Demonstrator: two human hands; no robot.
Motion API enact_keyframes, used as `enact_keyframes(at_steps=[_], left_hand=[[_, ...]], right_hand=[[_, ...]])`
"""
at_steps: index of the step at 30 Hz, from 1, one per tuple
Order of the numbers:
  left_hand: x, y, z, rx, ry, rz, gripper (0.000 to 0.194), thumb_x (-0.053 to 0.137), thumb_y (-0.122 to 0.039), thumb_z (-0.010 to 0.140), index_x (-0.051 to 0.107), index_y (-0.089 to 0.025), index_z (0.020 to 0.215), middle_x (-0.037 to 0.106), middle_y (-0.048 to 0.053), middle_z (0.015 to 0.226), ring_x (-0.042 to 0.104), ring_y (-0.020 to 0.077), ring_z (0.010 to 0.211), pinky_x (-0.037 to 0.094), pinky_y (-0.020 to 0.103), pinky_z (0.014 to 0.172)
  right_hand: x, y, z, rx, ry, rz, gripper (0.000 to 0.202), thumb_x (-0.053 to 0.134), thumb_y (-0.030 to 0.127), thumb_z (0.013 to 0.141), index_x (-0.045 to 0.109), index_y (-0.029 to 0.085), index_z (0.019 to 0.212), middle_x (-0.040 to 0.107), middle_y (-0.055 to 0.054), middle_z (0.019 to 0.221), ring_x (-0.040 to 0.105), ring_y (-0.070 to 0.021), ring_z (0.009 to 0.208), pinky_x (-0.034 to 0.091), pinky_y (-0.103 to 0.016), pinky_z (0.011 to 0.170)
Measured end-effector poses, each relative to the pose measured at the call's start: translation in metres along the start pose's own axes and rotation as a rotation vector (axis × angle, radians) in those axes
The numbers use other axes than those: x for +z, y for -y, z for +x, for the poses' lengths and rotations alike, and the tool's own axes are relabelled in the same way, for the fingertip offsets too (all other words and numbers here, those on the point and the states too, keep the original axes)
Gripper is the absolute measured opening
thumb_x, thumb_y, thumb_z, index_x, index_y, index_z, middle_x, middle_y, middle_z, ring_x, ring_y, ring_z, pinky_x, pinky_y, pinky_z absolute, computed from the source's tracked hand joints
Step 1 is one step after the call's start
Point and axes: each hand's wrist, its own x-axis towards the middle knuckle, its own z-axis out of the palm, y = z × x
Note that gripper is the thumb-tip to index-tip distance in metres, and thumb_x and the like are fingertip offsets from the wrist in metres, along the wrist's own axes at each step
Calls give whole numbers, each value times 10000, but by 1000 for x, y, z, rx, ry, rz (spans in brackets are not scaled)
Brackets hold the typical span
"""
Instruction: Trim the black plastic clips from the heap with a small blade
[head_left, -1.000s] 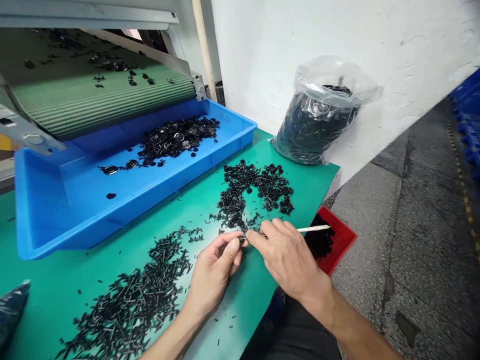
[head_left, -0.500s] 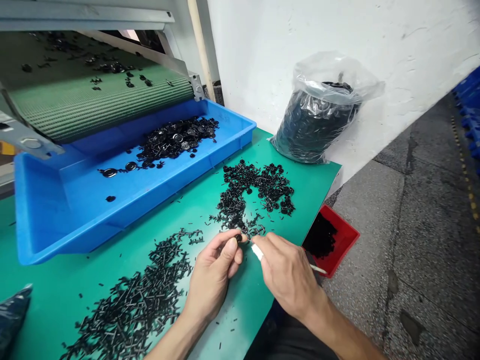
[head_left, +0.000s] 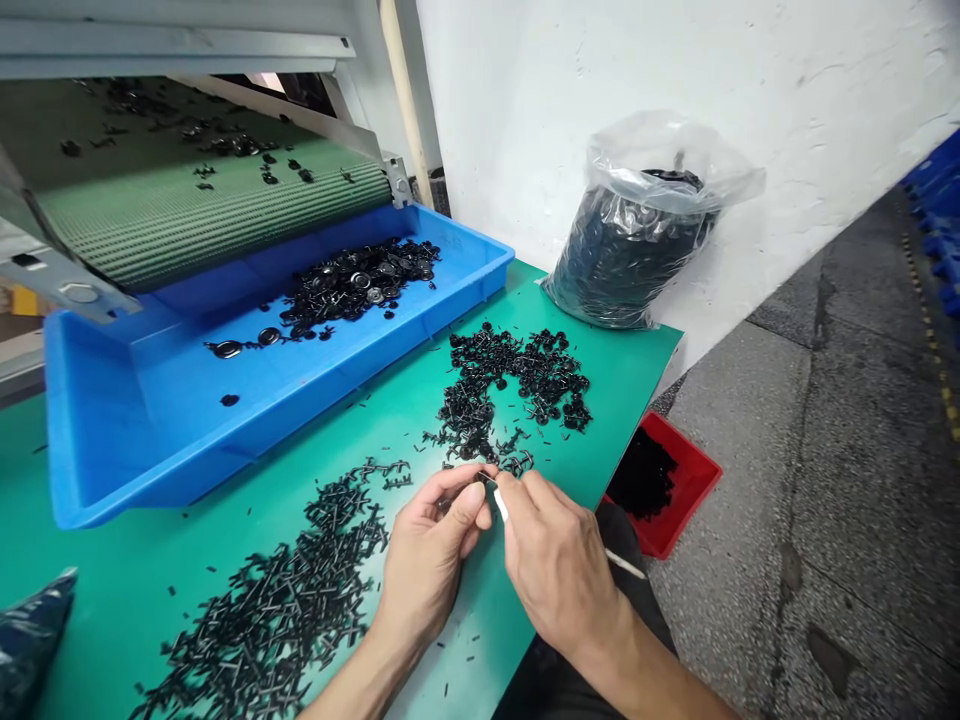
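Note:
My left hand (head_left: 433,550) is closed on a small dark part, mostly hidden between thumb and forefinger. Wrapped round a thin white-handled tool (head_left: 624,564), my right hand (head_left: 559,555) meets the left fingertips; a fine tip shows there. Just beyond both hands lies a pile of small black round parts (head_left: 555,375) on the green table (head_left: 285,500). To the left spreads a larger heap of black branched pieces (head_left: 277,610).
A blue tray (head_left: 300,400) holding black parts stands under a green conveyor belt (head_left: 225,215). A clear bag of black pieces (head_left: 630,240) leans on the wall. Beyond the table's right edge is a red bin (head_left: 686,500). Another bag (head_left: 34,635) lies far left.
My right hand has moved slightly left and closer against the left fingertips, with the tool's tip now at the small part. The view has shifted a little.

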Motion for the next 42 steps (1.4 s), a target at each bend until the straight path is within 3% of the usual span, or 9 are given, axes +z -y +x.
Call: enact_keyframes(at_steps=[3, 9, 15, 19, 26, 31, 35, 39, 42], left_hand=[[-2, 3, -1, 28, 7, 36, 270, 787, -348, 770, 741, -170, 967, 568, -28, 587, 401, 64, 516, 289, 167, 470], [-6, 5, 2, 73, 49, 146, 255, 695, -386, 856, 705, -176, 1002, 513, -56, 556, 380, 67, 504, 282, 187, 484], [-1, 0, 3, 79, 12, 53, 220, 728, -347, 834, 667, -190, 976, 627, -12, 703, 388, 69, 531, 271, 187, 479], [-1, -2, 2, 42, 10, 20, 255, 742, -367, 817, 689, -149, 936, 514, -57, 527, 333, 62, 477, 236, 198, 476], [-2, -2, 2, 35, 12, -12, 292, 777, -381, 776, 724, -136, 926, 487, -63, 487, 330, 52, 452, 216, 200, 475], [-1, -2, 3, 33, 6, -1, 284, 803, -383, 745, 732, -142, 875, 512, -51, 500, 337, 48, 433, 208, 195, 458], [2, -5, 3, 27, 4, -22, 263, 770, -389, 782, 712, -134, 811, 554, -33, 537, 306, 29, 417, 227, 186, 456], [4, -9, 2, -10, 6, -27, 296, 725, -418, 822, 679, -133, 758, 479, -57, 496, 292, 30, 422, 214, 168, 434], [4, -10, 1, -19, -10, -46, 290, 724, -420, 822, 682, -134, 797, 498, -51, 536, 286, 27, 430, 201, 156, 417]], right_hand=[[-6, -3, 4, 57, 81, 96, 219, 424, 62, 921, 589, 200, 878, 616, -18, 779, 569, -169, 687, 317, -286, 611], [-17, -25, 18, 130, 378, 314, 252, 421, 18, 835, 493, 213, 692, 503, 57, 579, 431, -107, 549, 264, -245, 560], [-22, -23, 17, 80, 220, 127, 272, 434, 26, 854, 620, 214, 916, 608, -9, 794, 544, -152, 704, 297, -275, 615], [-26, -19, 15, -15, 223, 83, 300, 457, 51, 884, 643, 230, 1037, 609, -12, 812, 573, -174, 740, 333, -290, 627], [-29, -16, 18, -42, 270, 24, 241, 480, 68, 905, 645, 223, 988, 596, -16, 823, 582, -188, 768, 394, -304, 638], [-25, -12, 14, -74, 178, -36, 244, 469, 73, 921, 658, 199, 1010, 591, -31, 805, 570, -208, 756, 437, -324, 657], [-8, -12, 8, -4, 58, 180, 347, 412, 38, 925, 666, 176, 1116, 620, -45, 822, 594, -188, 770, 474, -293, 682], [2, -17, 9, 110, -51, 388, 398, 385, 16, 902, 691, 206, 1072, 640, -35, 839, 605, -147, 763, 476, -246, 711], [-1, -18, 12, 100, 3, 378, 413, 403, 0, 867, 692, 214, 1070, 641, -41, 887, 615, -155, 816, 476, -255, 744]])
